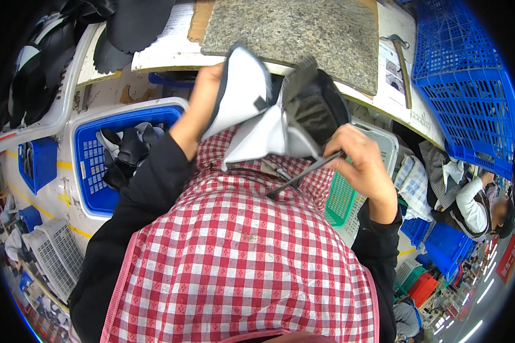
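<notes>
Above my lap hangs a shoe upper (254, 137) with white lining and black outer material, partly blurred. My left hand (205, 94) grips it by the white flap at its left, with the fingertips hidden behind the flap. At the right, my right hand (353, 153) is closed at the upper's lower edge. A narrow dark strip (303, 176) runs from those right-hand fingers down to the left, over the red-and-white checked apron (246, 257). Whether this strip belongs to the upper or is a separate piece, I cannot tell.
Ahead is a white table edge (166, 59) with a stone slab (292, 28) and a hammer (403, 71). A blue basket (88, 188) of black-and-white pieces stands at left, a green basket (339, 200) at right. Blue crates (469, 86) rise far right; another person (475, 208) sits beyond.
</notes>
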`<state>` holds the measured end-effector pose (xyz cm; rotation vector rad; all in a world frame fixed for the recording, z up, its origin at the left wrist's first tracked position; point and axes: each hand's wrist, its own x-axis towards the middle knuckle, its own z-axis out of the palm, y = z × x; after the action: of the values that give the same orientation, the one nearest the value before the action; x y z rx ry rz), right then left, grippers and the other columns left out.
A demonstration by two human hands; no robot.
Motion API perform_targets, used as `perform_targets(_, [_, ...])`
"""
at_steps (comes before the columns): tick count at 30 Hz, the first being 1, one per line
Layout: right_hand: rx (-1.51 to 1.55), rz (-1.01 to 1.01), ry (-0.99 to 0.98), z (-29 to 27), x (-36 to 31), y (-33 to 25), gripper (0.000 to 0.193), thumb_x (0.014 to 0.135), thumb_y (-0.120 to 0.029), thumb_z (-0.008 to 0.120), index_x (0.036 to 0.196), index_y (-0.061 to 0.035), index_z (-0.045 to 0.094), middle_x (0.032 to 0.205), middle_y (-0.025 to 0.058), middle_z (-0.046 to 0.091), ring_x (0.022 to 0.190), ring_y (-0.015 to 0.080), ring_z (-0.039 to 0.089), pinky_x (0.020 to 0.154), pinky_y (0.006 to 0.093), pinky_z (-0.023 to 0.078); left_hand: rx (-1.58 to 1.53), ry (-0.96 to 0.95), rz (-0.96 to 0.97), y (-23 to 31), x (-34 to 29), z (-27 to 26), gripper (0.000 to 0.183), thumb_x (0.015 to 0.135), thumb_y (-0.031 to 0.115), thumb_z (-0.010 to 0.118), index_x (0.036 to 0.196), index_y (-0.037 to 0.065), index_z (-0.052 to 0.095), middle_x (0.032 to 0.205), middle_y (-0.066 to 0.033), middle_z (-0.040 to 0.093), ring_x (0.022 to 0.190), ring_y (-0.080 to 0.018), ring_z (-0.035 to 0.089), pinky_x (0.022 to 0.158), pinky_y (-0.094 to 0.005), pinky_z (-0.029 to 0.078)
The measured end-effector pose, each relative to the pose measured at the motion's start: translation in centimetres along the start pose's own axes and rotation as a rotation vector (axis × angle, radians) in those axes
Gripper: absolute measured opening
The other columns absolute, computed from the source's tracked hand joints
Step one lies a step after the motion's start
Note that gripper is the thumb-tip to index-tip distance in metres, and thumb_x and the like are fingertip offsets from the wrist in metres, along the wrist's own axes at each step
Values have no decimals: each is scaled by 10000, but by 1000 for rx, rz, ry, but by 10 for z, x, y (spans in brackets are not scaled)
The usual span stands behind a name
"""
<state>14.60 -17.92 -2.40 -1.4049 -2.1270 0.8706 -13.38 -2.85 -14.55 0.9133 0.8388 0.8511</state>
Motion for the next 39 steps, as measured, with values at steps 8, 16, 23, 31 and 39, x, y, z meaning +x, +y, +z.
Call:
perform_targets(8, [138, 231, 71, -7, 9, 6, 245, 824, -123, 839, 966, -41, 658, 897, 56, 607, 822, 201, 599, 720, 320, 479, 15, -626, 5, 78, -103, -66, 324, 1074, 270, 599, 1034, -24, 728, 1018, -196, 744, 819, -220, 774, 738, -326, 656])
perform_targets(16, [146, 327, 64, -15, 20, -12, 237, 865, -98, 833, 1012, -39, 658, 909, 14, 589, 788, 92, 575, 703, 269, 487, 577, -466, 192, 51, -105, 8, 464, 1076, 133, 548, 1527, 41, 494, 1487, -156, 583, 1333, -295, 606, 1114, -410, 496])
perform_targets(23, [24, 374, 91, -8, 10, -26, 456, 693, -111, 945, 980, -59, 594, 953, -13, 576, 852, 111, 531, 755, 283, 467, 761, -540, 781, 33, -48, 69, 652, 874, 25, 721, 1484, 55, 492, 1350, -160, 602, 1336, -310, 548, 1165, -460, 383])
perform_targets(31, [-434, -127, 385, 24, -18, -76, 316, 540, 7, 744, 812, -45, 591, 852, 106, 605, 882, 344, 594, 759, 426, 488, 1195, -191, 1364, 42, -68, 43, 157, 831, 215, 715, 980, 179, 681, 910, 74, 645, 953, -118, 601, 876, -324, 377])
perform_targets(39, [-437, -265, 622, 47, -14, -73, 375, 611, -160, 757, 981, -96, 759, 824, 2, 572, 865, 229, 552, 757, 334, 464, 1158, -196, 1523, 68, -99, 15, 203, 763, 228, 738, 939, 141, 790, 936, 58, 739, 952, -120, 626, 843, -302, 367])
